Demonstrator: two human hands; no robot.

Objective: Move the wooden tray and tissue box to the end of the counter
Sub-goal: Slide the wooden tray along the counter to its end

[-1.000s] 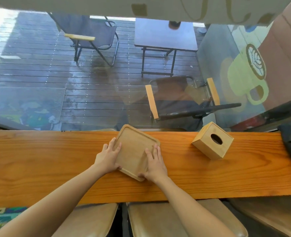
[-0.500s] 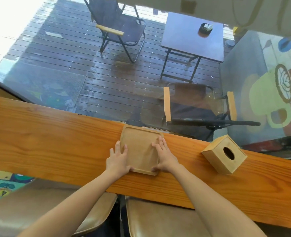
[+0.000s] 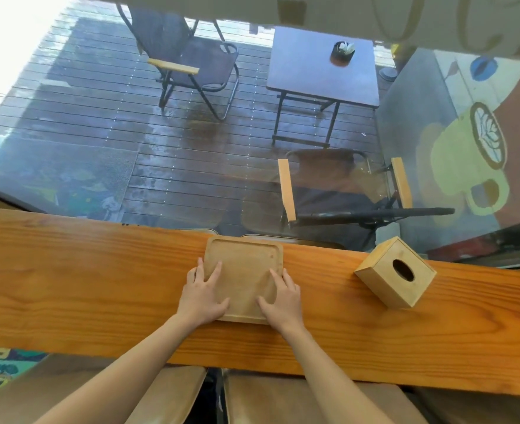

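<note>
Head view: left hand (image 3: 203, 296) and right hand (image 3: 283, 298) press flat, fingers spread, on the wooden tray (image 3: 245, 272) mid-worktop (image 3: 69, 286), gripping nothing. Tray looks stiff, light, smooth; hold its side rims. Tissue box (image 3: 395, 275) sits well right.

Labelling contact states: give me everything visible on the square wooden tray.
The light wooden tray, squarish with rounded corners and a low raised rim, lies flat and empty on the orange wooden counter, its far edge at the window side. The left hand and right hand press flat on its near corners.
</note>
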